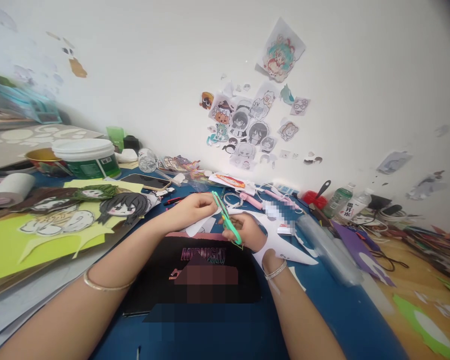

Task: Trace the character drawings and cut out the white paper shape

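My right hand [245, 231] is closed on the handles of green scissors [225, 215], whose blades point up and left. Next to the blade tips, my left hand [197, 209] pinches a piece of white paper [200, 227] that hangs below its fingers. A larger white sheet [285, 247] with curved cut edges lies beside and under my right wrist. Beneath both hands is a black folder [153, 275] with "MIDNIGHT" lettering, on the blue table [345, 320].
Yellow-green paper with cut-out drawings [78, 245] lies at the left. Behind it stand a white-lidded tub [86, 157] and a phone [146, 181]. Clear plastic packaging [330, 250], bottles [350, 202] and a red bowl [315, 200] are at the right.
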`<action>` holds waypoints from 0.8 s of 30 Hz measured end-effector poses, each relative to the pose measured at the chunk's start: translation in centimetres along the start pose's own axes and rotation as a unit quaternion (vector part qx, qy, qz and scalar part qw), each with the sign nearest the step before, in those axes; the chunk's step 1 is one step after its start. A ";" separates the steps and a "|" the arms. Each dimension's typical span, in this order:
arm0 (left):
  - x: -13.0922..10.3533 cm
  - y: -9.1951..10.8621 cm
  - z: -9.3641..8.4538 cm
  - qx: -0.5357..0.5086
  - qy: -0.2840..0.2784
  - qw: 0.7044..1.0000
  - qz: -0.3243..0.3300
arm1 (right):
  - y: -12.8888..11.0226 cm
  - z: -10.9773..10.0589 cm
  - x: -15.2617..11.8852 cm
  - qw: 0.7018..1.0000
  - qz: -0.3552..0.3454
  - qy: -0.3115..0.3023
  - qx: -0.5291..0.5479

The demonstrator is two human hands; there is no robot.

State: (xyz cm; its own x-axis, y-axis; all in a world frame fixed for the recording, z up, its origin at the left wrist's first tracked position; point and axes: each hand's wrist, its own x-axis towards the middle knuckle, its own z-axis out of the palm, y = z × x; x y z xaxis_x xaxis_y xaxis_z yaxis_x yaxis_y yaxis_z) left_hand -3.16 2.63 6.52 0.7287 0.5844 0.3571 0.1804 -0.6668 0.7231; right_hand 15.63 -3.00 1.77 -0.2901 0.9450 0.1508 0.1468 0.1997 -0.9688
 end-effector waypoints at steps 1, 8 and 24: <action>0.0 -0.1 0.0 0.000 -0.001 1.000 0.001 | 0.1 0.1 0.1 1.000 -0.002 0.007 0.004; 0.5 -0.5 0.9 -0.012 0.005 1.000 0.021 | 0.7 0.7 0.9 0.995 0.008 0.092 0.031; 0.3 -0.5 0.5 -0.022 -0.041 0.999 0.006 | 0.2 0.6 0.5 0.997 0.045 0.066 0.017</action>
State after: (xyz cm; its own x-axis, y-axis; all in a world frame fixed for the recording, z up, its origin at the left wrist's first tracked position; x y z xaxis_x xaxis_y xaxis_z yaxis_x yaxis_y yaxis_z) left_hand -2.72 2.89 5.93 0.7823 0.5355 0.3182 0.1429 -0.6515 0.7450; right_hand 14.92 -2.67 1.48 -0.1499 0.9850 0.0850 0.1340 0.1054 -0.9854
